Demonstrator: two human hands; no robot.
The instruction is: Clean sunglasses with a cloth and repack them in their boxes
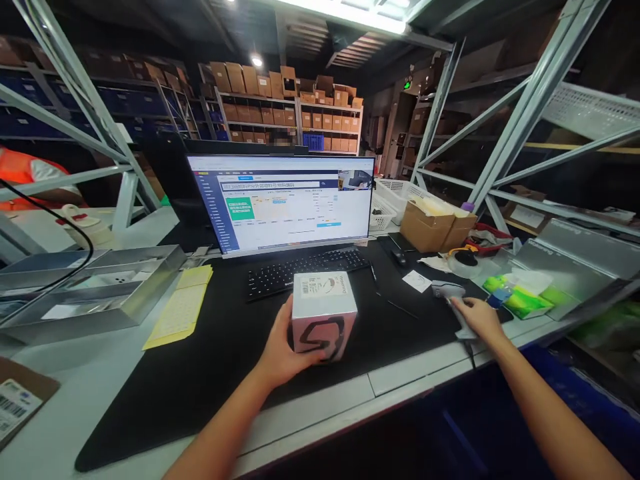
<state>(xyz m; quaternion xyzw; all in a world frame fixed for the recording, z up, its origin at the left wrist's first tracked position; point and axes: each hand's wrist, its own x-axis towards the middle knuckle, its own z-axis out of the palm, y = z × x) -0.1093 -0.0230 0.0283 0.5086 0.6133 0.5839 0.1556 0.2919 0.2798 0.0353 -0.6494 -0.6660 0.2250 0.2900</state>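
My left hand (285,350) grips a small white box (324,313) with a black headphone picture on its front; the box stands on the black desk mat (200,373) just before the keyboard (305,270). A printed label covers the box's top. My right hand (481,319) lies to the right, fingers closed round the handle of a grey barcode scanner (450,293) that rests on the mat, its head pointing away from me.
A monitor (285,203) shows a web form behind the keyboard. Metal trays (90,290) and yellow label sheets (183,307) lie left. Cardboard boxes (433,223), white baskets (400,193), a tape roll (465,260) and green packs (520,297) crowd the right. Shelf uprights frame both sides.
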